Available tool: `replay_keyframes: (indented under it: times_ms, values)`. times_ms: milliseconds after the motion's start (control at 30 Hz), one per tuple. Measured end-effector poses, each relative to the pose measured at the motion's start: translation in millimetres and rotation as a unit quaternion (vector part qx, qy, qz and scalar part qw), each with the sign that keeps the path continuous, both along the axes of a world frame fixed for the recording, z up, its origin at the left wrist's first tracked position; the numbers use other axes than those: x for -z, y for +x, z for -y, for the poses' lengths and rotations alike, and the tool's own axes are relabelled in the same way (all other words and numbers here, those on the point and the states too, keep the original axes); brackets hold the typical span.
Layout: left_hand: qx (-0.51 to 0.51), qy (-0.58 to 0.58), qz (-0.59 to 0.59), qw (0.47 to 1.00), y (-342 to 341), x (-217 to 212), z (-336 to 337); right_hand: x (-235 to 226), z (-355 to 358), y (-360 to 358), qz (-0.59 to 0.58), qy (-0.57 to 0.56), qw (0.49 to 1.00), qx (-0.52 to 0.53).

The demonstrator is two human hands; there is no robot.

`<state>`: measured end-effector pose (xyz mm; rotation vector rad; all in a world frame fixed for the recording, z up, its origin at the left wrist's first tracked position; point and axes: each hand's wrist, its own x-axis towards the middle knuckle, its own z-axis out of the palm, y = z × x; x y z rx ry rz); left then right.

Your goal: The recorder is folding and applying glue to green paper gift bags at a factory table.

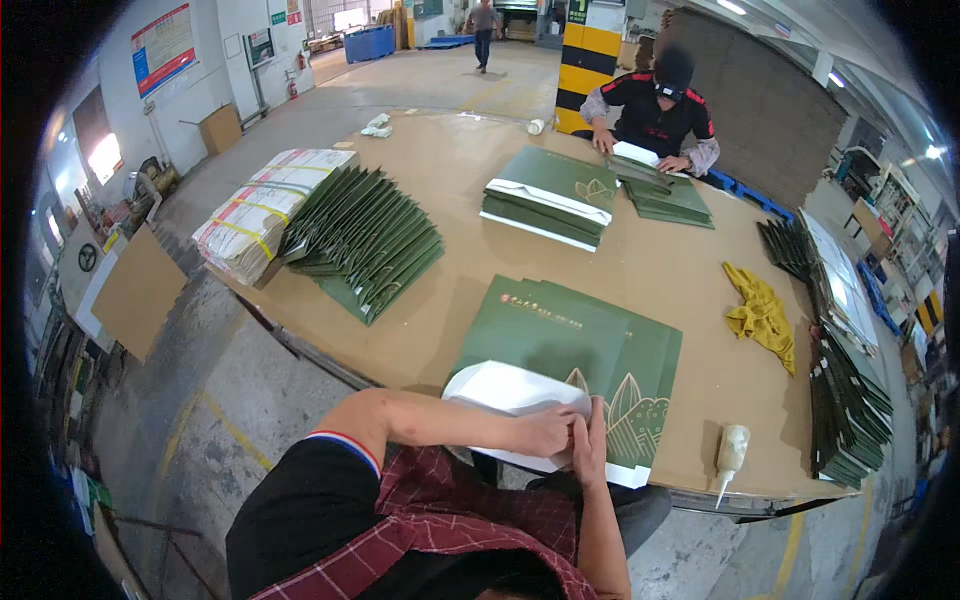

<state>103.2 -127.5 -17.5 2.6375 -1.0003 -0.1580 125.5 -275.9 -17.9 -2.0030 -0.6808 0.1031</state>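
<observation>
Large green printed card sheets [545, 325] lie overlapped on the table in front of me, with gold line patterns and white edges. Over their near edge rests a folder piece with its white side [505, 385] up. My left hand [548, 432] reaches across it from the left, its fingers closed at the piece's right edge. Right beside it, my right hand [590, 440] is closed on the same edge, thumb and fingers pressed together. The two hands touch or nearly touch, and the fingertips are partly hidden. A white glue bottle [732, 450] with a thin nozzle lies to the right.
Fanned green folders [370, 240] and a strapped paper bundle [265, 210] sit at the left. A folder stack [548, 190] stands mid-table. Opposite, a co-worker [660, 120] handles folders. A yellow cloth [758, 312] and more folders [845, 410] lie right.
</observation>
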Motion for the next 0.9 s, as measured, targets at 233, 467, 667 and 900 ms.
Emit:
replay_keyframes:
  times_ms: [233, 467, 667, 900]
  values:
    - [0.019, -0.065, 0.121, 0.99, -4, 1, 1, 15, 2, 5, -0.094, 0.126, 0.987, -0.017]
    - [0.012, -0.069, 0.127, 0.989, -14, 22, 1, -11, 1, -23, 0.034, -0.04, 0.999, -0.002]
    - [-0.13, -0.256, -0.152, 0.946, -7, -28, 12, -7, 23, -1, -0.275, 0.384, 0.878, 0.076]
    - [-0.434, -0.454, -0.178, 0.757, -34, -37, 25, -24, -5, -11, -0.287, 0.349, 0.89, 0.054]
